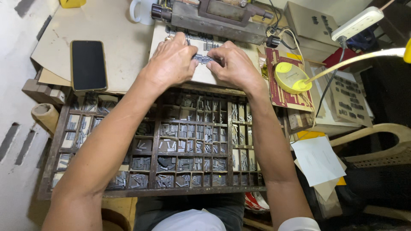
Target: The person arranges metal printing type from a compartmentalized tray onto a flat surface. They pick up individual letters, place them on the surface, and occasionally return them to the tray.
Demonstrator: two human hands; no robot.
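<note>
My left hand (171,60) and my right hand (233,64) meet over a pale board (201,77) beyond a wooden type case. Between the fingertips of both hands sits a short row of small grey metal type pieces (202,58), pinched from each end. Just beyond the hands lies a long grey metal device (214,19) with black knobs at its ends. The wooden type case (171,145) spreads under my forearms, its many small compartments filled with grey metal type.
A black phone (88,65) lies face up on cardboard at the left. A white mug (139,10) stands at the top. A yellow desk lamp base (289,77) with a curved neck sits at the right, beside papers, a power strip (357,22) and a chair arm (376,132).
</note>
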